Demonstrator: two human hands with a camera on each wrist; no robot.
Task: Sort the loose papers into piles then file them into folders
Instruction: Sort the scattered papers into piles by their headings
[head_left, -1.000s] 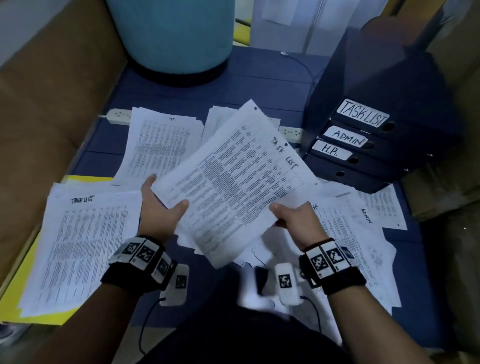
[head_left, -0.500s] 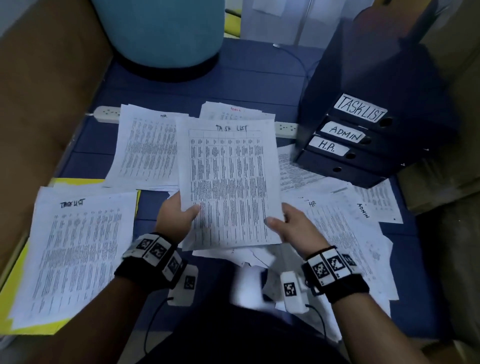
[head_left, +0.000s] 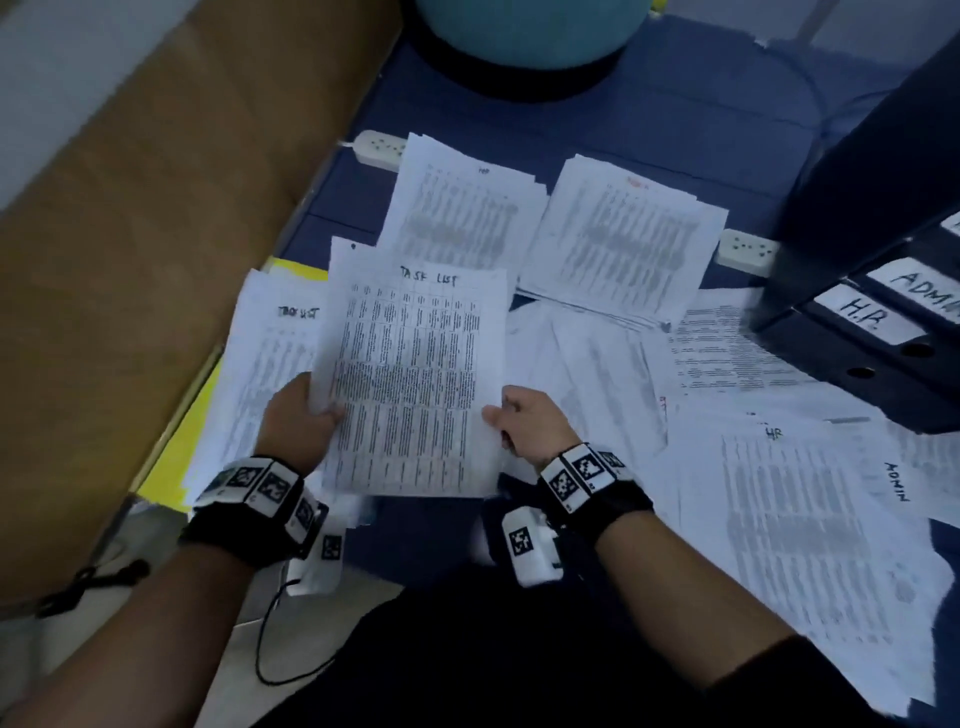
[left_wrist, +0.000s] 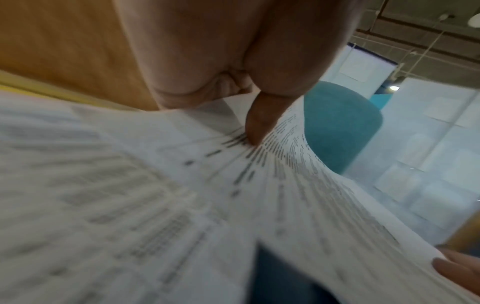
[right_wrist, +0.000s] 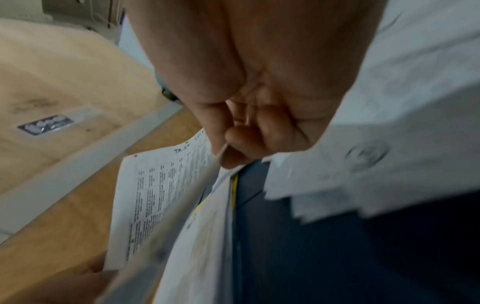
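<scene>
Both hands hold a printed sheet headed TASK LIST (head_left: 413, 379) above the blue floor. My left hand (head_left: 298, 421) pinches its left edge with the thumb (left_wrist: 255, 123) on top. My right hand (head_left: 519, 418) pinches the right edge (right_wrist: 218, 154). Just left of the sheet, and partly under it, lies the TASK LIST pile (head_left: 265, 374) on a yellow folder (head_left: 176, 447). An HR pile (head_left: 462, 208) and a red-headed pile (head_left: 623, 234) lie farther back. Loose HR and ADMIN sheets (head_left: 789, 519) are spread to the right.
Dark binders labelled H.R. (head_left: 865, 317) and ADMIN (head_left: 919, 286) are stacked at the right. A white power strip (head_left: 379, 148) runs behind the piles. A teal round stool (head_left: 519, 31) stands at the back. A brown cardboard wall (head_left: 130, 234) borders the left side.
The TASK LIST sheet turned from slanted to upright, then travelled left with both hands until it overlaps the TASK LIST pile. The head view swung left too.
</scene>
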